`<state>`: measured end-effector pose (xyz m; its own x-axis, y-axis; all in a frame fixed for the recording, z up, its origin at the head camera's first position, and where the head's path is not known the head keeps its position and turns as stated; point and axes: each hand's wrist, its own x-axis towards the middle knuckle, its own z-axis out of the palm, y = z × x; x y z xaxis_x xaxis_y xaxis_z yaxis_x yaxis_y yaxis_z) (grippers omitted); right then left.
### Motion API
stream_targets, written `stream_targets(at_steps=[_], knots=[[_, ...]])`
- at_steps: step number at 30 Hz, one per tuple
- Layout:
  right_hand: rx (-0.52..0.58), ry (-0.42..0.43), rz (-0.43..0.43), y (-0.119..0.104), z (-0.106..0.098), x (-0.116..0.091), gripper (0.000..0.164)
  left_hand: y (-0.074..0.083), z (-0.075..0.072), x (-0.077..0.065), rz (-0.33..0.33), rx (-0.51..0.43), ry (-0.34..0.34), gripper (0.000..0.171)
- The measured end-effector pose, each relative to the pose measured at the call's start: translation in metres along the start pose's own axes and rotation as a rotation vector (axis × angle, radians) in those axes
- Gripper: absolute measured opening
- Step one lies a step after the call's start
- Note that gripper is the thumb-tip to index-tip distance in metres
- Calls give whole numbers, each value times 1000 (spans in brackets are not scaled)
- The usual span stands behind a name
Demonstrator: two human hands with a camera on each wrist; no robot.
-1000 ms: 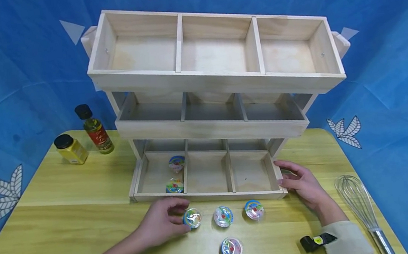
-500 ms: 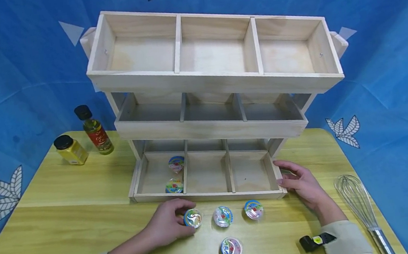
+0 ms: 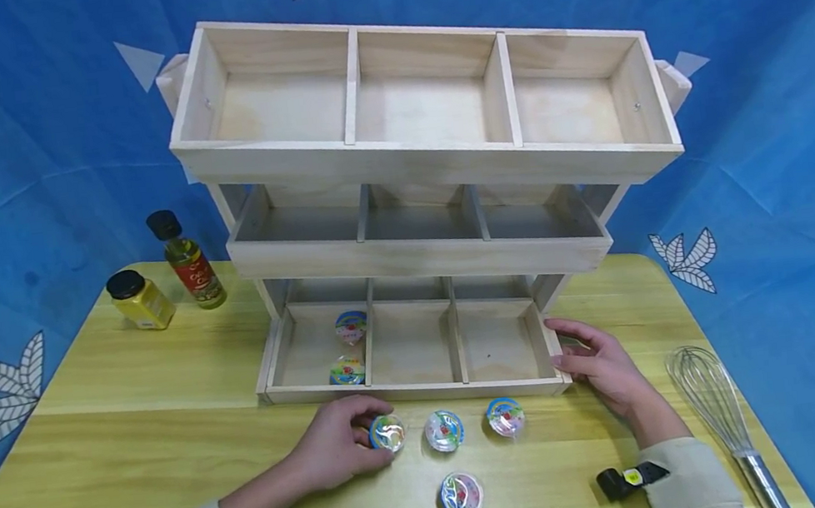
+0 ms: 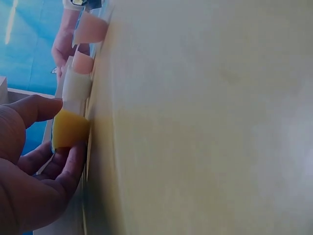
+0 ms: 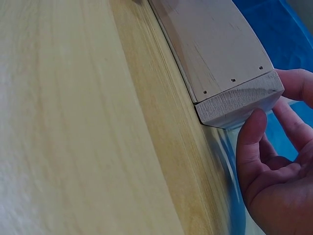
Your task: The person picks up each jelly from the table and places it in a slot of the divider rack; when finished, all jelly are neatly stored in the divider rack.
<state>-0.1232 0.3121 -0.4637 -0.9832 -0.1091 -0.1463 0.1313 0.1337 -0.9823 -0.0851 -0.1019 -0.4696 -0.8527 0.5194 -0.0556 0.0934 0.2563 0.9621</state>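
Observation:
My left hand point(image 3: 339, 444) pinches a small yellow jelly cup point(image 4: 71, 129) between thumb and fingers, low at the table surface. In the head view this jelly cup's foil lid point(image 3: 387, 433) faces me. To its right stand a pale jelly cup point(image 3: 444, 431) and a pink jelly cup point(image 3: 505, 417), with another jelly cup point(image 3: 461, 496) nearer to me. My right hand point(image 3: 601, 366) rests its thumb and index finger against the right end of the wooden rack point(image 3: 416, 393), fingers loosely bent. Two jelly cups point(image 3: 350, 327) lie in the rack's bottom left compartment.
The rack has three tiers; its top tier point(image 3: 426, 155) and middle tier point(image 3: 415, 255) overhang the back of the bottom one. An oil bottle point(image 3: 194, 270) and a yellow jar point(image 3: 142, 301) stand at the left. A whisk point(image 3: 723, 411) lies at the right edge.
My left hand has moved slightly right and its fingers have closed around the yellow jelly cup. My right hand stays at the rack's end.

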Motion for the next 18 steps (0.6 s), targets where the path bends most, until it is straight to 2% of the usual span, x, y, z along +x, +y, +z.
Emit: stream_targets(at_steps=[9,18], knots=[[4,0,5,1,0,0,61,-2,2,-1,12,-2,43,50],[7,3,8,1,-1,0,61,8,-2,-5,9,-68,20,51]])
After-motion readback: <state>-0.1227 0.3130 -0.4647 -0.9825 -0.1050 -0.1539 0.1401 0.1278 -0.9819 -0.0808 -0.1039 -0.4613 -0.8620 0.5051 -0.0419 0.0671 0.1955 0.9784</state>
